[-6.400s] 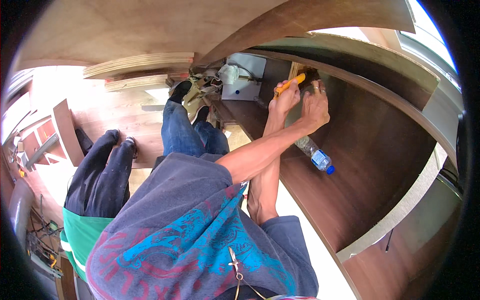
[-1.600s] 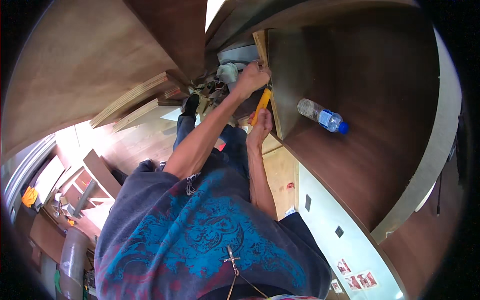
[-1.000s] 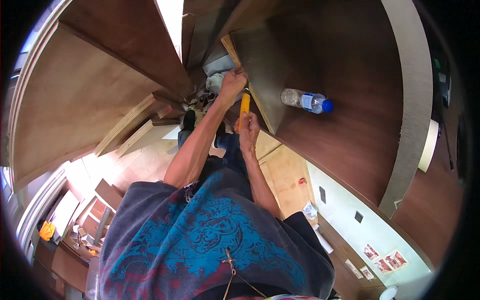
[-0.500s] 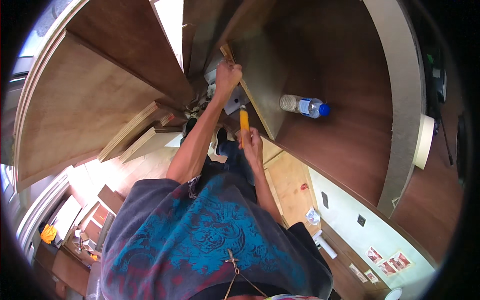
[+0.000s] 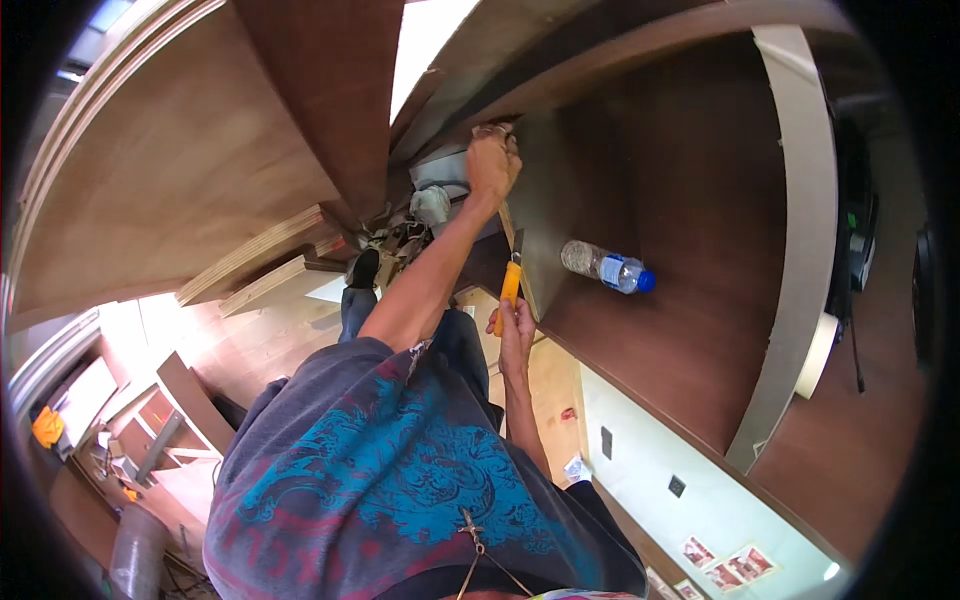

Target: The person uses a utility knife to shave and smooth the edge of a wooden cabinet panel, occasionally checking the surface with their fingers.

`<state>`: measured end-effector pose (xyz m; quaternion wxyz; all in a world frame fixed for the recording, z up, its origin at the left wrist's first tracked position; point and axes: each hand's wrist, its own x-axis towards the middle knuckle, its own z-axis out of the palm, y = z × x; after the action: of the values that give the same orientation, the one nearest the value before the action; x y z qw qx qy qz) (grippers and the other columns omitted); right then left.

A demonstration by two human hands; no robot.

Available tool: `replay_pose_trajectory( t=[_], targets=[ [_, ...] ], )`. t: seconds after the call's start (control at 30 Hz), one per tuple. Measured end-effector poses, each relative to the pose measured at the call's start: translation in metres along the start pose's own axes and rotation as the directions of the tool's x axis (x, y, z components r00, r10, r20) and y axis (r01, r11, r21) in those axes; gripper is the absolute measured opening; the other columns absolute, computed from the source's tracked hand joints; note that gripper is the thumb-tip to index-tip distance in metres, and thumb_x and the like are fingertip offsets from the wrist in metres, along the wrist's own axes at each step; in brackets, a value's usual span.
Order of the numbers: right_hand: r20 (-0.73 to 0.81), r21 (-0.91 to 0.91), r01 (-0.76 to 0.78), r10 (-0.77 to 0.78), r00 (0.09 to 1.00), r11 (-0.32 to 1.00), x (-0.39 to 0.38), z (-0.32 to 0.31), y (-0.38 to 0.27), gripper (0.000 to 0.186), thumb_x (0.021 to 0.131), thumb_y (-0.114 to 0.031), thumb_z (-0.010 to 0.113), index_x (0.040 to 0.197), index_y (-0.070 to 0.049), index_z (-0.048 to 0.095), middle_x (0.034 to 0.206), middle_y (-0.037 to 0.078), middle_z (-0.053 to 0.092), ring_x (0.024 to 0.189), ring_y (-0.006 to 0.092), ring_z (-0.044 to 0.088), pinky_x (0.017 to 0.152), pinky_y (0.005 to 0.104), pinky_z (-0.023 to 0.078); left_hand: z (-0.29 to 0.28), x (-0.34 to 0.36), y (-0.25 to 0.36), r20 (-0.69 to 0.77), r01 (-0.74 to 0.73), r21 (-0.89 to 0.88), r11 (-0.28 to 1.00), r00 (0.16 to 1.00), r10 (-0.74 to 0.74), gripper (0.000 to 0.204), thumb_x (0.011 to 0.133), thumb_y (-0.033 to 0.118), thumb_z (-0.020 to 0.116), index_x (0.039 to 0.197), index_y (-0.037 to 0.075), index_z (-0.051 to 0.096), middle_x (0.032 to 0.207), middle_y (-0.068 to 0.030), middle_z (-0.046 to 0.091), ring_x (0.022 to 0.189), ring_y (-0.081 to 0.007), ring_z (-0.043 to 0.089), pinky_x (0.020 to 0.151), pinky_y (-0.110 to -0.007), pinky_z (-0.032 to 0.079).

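Note:
My left hand [image 5: 492, 168] is closed at the far end of an upright panel's raw wood edge [image 5: 507, 222]. A dark bit shows past its fingers, and I cannot make out what they grip. Nearer to me, my right hand [image 5: 516, 335] is wrapped round the handle of a yellow utility knife [image 5: 509, 287]. Its metal end points away from me and lies close beside the panel edge; whether it touches cannot be seen. A clear bottle with a blue cap [image 5: 612, 268] lies on its side in the brown cabinet compartment [image 5: 680, 340] to the right.
Large plywood panels [image 5: 190, 150] rise on the left, with stepped cut edges [image 5: 255, 250] lower down. A white bundle [image 5: 430, 205] and clutter sit beyond my left forearm. A tape roll [image 5: 818, 355] is at the far right. Furniture parts [image 5: 190, 400] stand at lower left.
My view has shifted. My left hand is still at the panel's far end, its wrist turned. The knife in my right hand has come closer to the panel edge.

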<state>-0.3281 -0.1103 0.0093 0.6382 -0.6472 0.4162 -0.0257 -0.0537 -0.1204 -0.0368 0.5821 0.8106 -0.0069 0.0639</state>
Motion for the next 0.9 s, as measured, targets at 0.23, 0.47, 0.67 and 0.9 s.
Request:
replay_pose_trajectory(
  t=[0.23,0.47,0.67,0.9],
  targets=[
    [0.033,-0.065,0.074,-0.072,0.997,0.995,0.022,0.036,-0.004,0.024,0.098,-0.025,0.053,0.102,-0.002,0.052,0.070,0.004,0.055,0.060,0.0109,0.052,0.058,0.0253,0.044,-0.021,0.007,0.015,0.187,-0.015,0.039,0.999,0.982,0.007,0.026,0.075,0.011,0.060,0.097,-0.002,0.066,0.093,-0.0237,0.065,0.088,-0.0415,0.062,0.077,-0.047,0.051],
    [-0.258,-0.131,0.355,-0.378,0.889,0.926,0.105,0.030,-0.028,0.027,0.099,-0.018,0.049,0.116,0.003,0.047,0.083,0.007,0.055,0.071,0.0132,0.055,0.066,0.0265,0.047,-0.030,0.008,0.011,0.315,0.147,0.041,0.988,0.937,-0.153,0.038,0.077,0.015,0.059,0.109,-0.004,0.062,0.105,-0.0282,0.061,0.101,-0.0407,0.059,0.085,-0.047,0.049],
    [-0.261,-0.451,0.314,-0.460,0.849,0.835,0.160,-0.001,-0.036,0.049,0.094,-0.013,0.053,0.136,0.006,0.036,0.100,0.013,0.057,0.089,0.0211,0.057,0.079,0.0328,0.048,-0.053,-0.020,0.031,0.182,-0.152,-0.113,0.982,0.968,0.170,0.039,0.077,0.010,0.055,0.113,-0.001,0.063,0.106,-0.0240,0.059,0.097,-0.0392,0.057,0.087,-0.046,0.047],
    [-0.088,-0.864,0.329,-0.758,0.647,0.381,0.109,0.019,-0.022,0.052,0.092,-0.013,0.057,0.136,0.005,0.037,0.109,0.016,0.058,0.098,0.0273,0.057,0.087,0.0376,0.045,-0.055,-0.097,0.115,0.834,-0.314,-0.145,0.938,0.472,0.287,0.091,0.072,0.031,0.076,0.145,0.009,0.028,0.145,-0.0204,0.032,0.132,-0.0365,0.036,0.106,-0.048,0.035]
  ],
)
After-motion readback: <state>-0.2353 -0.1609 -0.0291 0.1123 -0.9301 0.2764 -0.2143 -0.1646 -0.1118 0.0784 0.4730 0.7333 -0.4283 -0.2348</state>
